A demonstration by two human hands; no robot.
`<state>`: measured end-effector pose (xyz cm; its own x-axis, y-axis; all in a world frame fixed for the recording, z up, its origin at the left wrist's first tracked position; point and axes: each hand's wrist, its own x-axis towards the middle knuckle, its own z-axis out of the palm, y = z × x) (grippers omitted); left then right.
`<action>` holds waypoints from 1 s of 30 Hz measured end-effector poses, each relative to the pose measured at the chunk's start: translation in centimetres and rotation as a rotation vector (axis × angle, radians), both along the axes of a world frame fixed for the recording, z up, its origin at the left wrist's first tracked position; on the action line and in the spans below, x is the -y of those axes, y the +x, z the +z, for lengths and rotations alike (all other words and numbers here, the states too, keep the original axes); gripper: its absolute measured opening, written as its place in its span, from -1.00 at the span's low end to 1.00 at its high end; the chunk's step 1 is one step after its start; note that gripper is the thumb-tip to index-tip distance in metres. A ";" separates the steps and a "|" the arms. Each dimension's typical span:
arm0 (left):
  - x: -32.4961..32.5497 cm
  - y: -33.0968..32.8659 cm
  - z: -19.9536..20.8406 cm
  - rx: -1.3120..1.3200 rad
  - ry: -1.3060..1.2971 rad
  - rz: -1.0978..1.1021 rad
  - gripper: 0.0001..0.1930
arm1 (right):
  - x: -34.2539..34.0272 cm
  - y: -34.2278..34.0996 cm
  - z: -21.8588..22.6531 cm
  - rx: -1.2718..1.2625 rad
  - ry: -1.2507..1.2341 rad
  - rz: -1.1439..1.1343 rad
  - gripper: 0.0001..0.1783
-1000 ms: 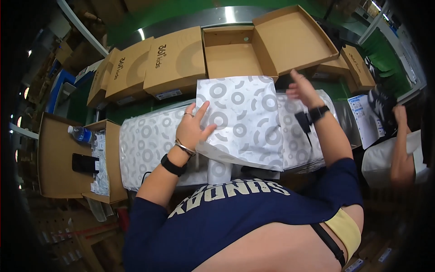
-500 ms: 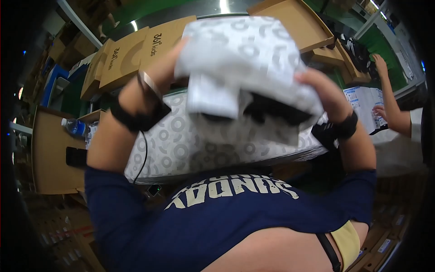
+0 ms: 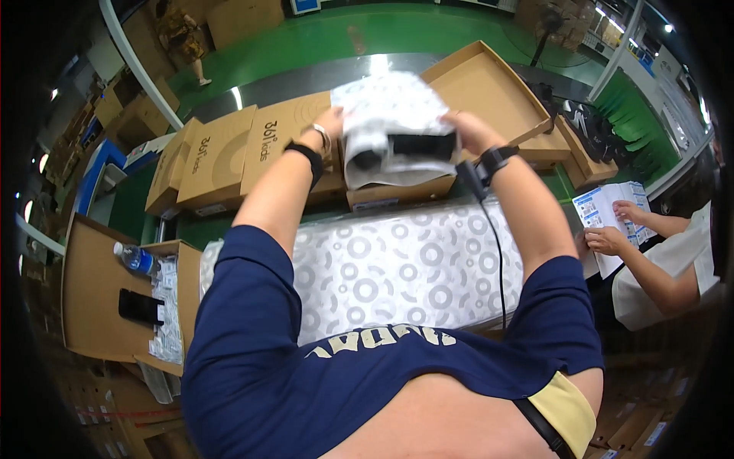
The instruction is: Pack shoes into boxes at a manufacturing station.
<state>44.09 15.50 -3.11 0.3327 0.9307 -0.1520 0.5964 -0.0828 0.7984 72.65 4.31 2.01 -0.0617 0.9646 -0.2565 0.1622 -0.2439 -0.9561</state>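
Between my two hands is a bundle of white wrapping paper (image 3: 394, 103) with a grey ring pattern. Dark parts show through its near end, but their kind is hard to make out. My left hand (image 3: 330, 126) grips the bundle's left side, and my right hand (image 3: 472, 134) holds its right side; both are closed on the paper. Beneath the bundle is a brown cardboard box (image 3: 401, 195), mostly covered by it. Closer to me lies a stack of flat sheets of the same patterned paper (image 3: 405, 268).
Brown shoe boxes (image 3: 218, 161) stand in a row at left. An open box lid (image 3: 485, 92) leans right of the bundle, near black shoes (image 3: 589, 130) in a box. Far left, a carton (image 3: 99, 283) holds a bottle (image 3: 134, 258) and phone (image 3: 141, 306). A co-worker's hands (image 3: 612, 237) hold printed sheets.
My hands have carried the paper bundle away from me and lowered it over the cardboard box. The paper stack is now more visible. The co-worker's raised hand has come down to the printed sheets.
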 end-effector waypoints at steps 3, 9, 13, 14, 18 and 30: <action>5.6 3.3 -1.4 -0.753 0.212 -0.056 -0.56 | 2.9 0.7 -4.5 0.565 0.212 0.274 -0.61; 14.4 2.6 -4.8 -0.361 0.374 0.188 -0.20 | 7.3 7.1 -3.1 1.384 -0.163 0.364 -0.47; 14.7 7.7 -1.5 1.002 -0.378 0.454 -0.23 | 5.8 10.9 -8.4 0.494 0.338 0.133 0.03; 13.8 6.9 -1.3 0.916 -0.470 0.377 -0.27 | 5.5 7.1 -7.4 0.791 0.320 0.304 0.00; 10.5 5.6 -6.0 -0.046 0.236 0.203 -0.47 | 3.7 3.7 -8.7 0.952 0.344 0.311 -0.18; 2.0 -23.6 2.4 -0.778 0.538 0.804 -0.36 | 1.7 5.8 -14.6 0.401 0.260 -0.379 -0.54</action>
<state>20.50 13.51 -0.73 -0.3687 0.8339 0.4107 0.9292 0.3183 0.1881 78.44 2.57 -12.57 0.3508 0.9346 0.0582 0.4693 -0.1217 -0.8746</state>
